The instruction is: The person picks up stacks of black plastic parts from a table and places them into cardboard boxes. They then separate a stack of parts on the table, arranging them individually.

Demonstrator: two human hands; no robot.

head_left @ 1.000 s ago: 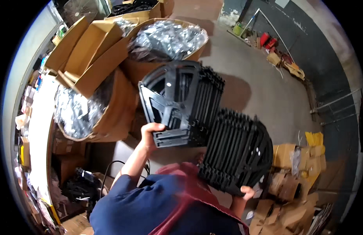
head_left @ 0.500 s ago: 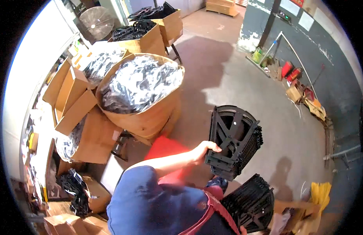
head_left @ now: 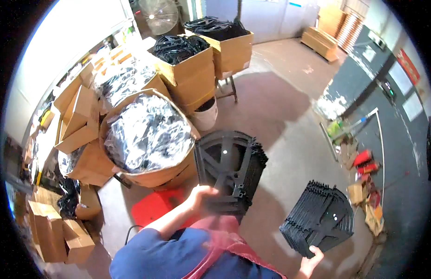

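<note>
**Ana:** Head view only, so one view to go through. What does the left hand hold?

**Ben:** It is closed around the near edge of a stack of black plastic frames, fingers on top. The stack stands tilted, in the middle of the picture, just right of the big cardboard box with shiny plastic lining.

**Ana:** And the right hand?

**Ben:** It is low at the right, fingers curled up on the near corner of a second stack of black frames. How tightly it grips, I cannot tell, because only the fingertips show.

**Ana:** What differs from half a second ago?

**Ben:** The right stack was then close under the left one, near the body. Now it is well apart, out to the right over the concrete floor. The left stack has stayed near the lined box. The view has also turned: more open boxes of black parts show at the far side, and the red stool is just left of the left forearm.
</note>
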